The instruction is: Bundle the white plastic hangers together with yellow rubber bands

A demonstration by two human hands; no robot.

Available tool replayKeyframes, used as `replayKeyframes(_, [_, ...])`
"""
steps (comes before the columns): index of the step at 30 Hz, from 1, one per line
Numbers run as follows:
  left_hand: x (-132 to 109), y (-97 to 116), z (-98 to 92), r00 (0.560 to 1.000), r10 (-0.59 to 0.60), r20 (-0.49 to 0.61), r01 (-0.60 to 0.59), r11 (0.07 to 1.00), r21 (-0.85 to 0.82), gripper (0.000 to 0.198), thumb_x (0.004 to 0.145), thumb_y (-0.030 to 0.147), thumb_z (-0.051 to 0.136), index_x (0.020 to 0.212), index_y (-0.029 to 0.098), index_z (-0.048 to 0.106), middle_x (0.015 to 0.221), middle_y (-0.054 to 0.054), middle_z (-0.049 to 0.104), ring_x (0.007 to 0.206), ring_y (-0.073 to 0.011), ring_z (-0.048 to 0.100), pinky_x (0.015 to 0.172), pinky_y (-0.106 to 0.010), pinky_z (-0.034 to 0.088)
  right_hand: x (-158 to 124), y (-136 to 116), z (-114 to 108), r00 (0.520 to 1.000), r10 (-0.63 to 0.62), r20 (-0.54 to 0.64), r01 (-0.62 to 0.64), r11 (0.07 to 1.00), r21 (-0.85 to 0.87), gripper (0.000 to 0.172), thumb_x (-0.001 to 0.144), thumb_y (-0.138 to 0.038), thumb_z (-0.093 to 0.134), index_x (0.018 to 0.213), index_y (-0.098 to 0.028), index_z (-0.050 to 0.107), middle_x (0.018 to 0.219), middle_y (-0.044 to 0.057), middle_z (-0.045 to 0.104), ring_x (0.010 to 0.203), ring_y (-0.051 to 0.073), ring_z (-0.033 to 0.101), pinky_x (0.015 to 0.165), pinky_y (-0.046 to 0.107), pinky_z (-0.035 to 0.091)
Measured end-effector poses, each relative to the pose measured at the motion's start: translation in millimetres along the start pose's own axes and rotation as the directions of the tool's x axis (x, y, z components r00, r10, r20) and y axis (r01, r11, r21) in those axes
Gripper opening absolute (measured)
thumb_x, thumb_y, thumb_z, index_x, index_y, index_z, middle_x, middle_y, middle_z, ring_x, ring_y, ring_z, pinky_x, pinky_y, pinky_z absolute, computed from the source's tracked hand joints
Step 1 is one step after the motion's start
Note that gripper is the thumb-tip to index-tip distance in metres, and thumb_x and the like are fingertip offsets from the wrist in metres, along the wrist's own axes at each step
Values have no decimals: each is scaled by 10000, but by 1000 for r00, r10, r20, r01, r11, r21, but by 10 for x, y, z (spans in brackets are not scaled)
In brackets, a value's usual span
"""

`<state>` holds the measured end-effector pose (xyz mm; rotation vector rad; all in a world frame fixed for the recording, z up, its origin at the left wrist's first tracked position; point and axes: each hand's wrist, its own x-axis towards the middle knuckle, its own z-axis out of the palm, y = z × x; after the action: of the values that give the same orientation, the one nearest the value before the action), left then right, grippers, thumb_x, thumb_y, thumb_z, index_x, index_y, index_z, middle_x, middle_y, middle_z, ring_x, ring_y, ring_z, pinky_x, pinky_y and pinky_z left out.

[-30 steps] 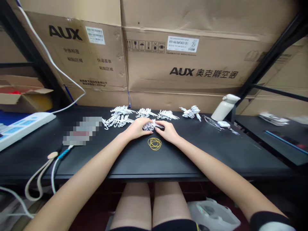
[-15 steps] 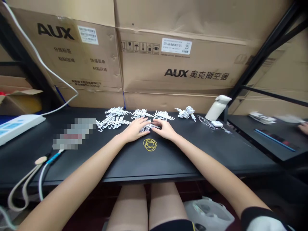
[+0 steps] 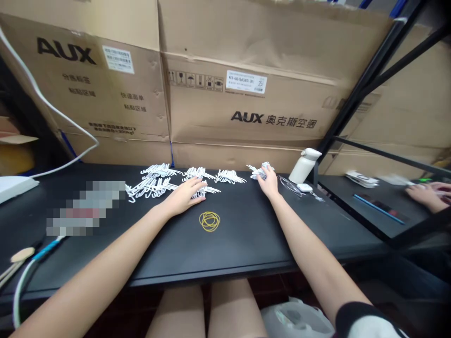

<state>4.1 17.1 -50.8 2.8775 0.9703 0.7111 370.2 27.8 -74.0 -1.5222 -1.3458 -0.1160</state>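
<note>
My left hand (image 3: 185,195) lies with its fingers stretched over the front pile of white hooks (image 3: 211,190), partly hiding it. My right hand (image 3: 268,182) is at a tangled bundle of white hooks (image 3: 254,172) farther right, its fingers curled round part of it. Between the hands and farther back lies another pile of white hooks (image 3: 229,177). More hooks are heaped behind and left of my left hand, in a back pile (image 3: 157,170) and a front pile (image 3: 153,187). Several yellow rubber bands (image 3: 209,221) lie together on the black table (image 3: 239,234).
A white bottle (image 3: 303,166) stands at the back right, near glasses (image 3: 291,186) and a small white case (image 3: 304,188). Cardboard boxes (image 3: 204,112) wall off the back. On the right, past a black frame, another person's hand (image 3: 428,196) shows. A cable (image 3: 45,251) lies at left.
My right hand has left the front pile and moved right to the tangled bundle. My left hand stays at the front pile. The view has shifted slightly right.
</note>
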Motion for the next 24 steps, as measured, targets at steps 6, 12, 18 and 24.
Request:
replayKeyframes(6, [-13, -23, 0, 1000, 1, -26, -1, 1000, 6, 538, 891, 532, 439, 1280, 176, 541, 1378, -168, 492, 1345, -313, 373, 1087, -492, 332, -60, -14, 85, 998, -4, 63, 2, 1000, 29, 266, 671, -292, 714, 899, -160, 677, 1426, 153, 413, 1339, 281, 374, 1066, 464, 342])
replayKeyframes(12, [-18, -43, 2, 997, -33, -66, 32, 999, -6, 521, 882, 524, 462, 1256, 174, 559, 1380, -178, 476, 1327, -320, 385, 1071, -505, 348, -71, -60, 88, 999, 45, -9, -45, 999, 30, 287, 648, -322, 730, 877, -158, 680, 1355, 148, 478, 1278, 281, 436, 1049, 475, 354])
replayKeyframes(18, [-20, -24, 1, 997, -60, -55, 56, 995, -81, 564, 857, 580, 464, 1262, 197, 547, 1372, -154, 494, 1307, -303, 419, 1075, -484, 353, -82, -207, 77, 993, 91, -68, -89, 995, 35, 345, 718, -440, 662, 911, -154, 680, 978, 111, 675, 924, 244, 607, 925, 405, 440])
replayKeyframes(24, [-16, 21, 7, 993, -99, -69, 99, 995, 6, 661, 835, 613, 478, 1296, 141, 510, 1432, -176, 435, 1389, -334, 287, 1124, -512, 239, -95, -411, 97, 914, 385, -127, -325, 884, 335, 312, 747, -462, 638, 652, -170, 580, 624, 4, 584, 658, 162, 555, 766, 299, 476])
